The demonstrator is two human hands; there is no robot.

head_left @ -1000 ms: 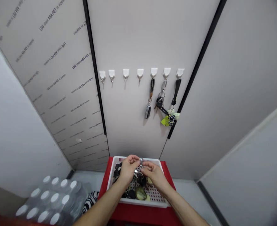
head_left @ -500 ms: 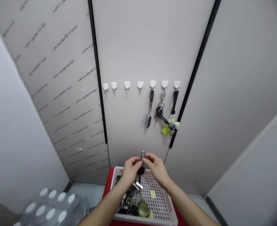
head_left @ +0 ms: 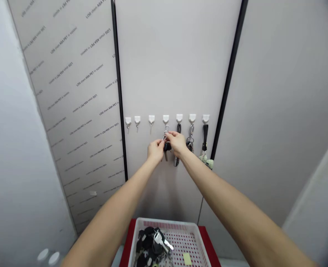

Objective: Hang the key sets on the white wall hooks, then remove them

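Both of my hands are raised to the wall, pinching a metal-ringed set of keys (head_left: 166,155) between them. My left hand (head_left: 155,150) grips its ring from the left, fingers closed. From the right, my right hand (head_left: 177,143) pinches the same metal ring part, closed too. A black-headed key dangles below my fingertips. The top loop is just under a white adhesive hook (head_left: 166,119); whether it touches the hook is hard to tell. Close to my right hand hangs a car key on a braided strap (head_left: 179,128), partly covered by that hand.
More white hooks (head_left: 151,119) line the wall on the left. On the right hang a key bunch with a clip (head_left: 192,130) and a black strap (head_left: 205,136) with a green charm. Below, a white basket (head_left: 169,223) of keys rests on a red surface (head_left: 212,244). Bottle caps (head_left: 43,254) show lower left.
My hands have risen from above the basket to the row of hooks, carrying the keys up with them. The view has shifted, so the basket sits lower.
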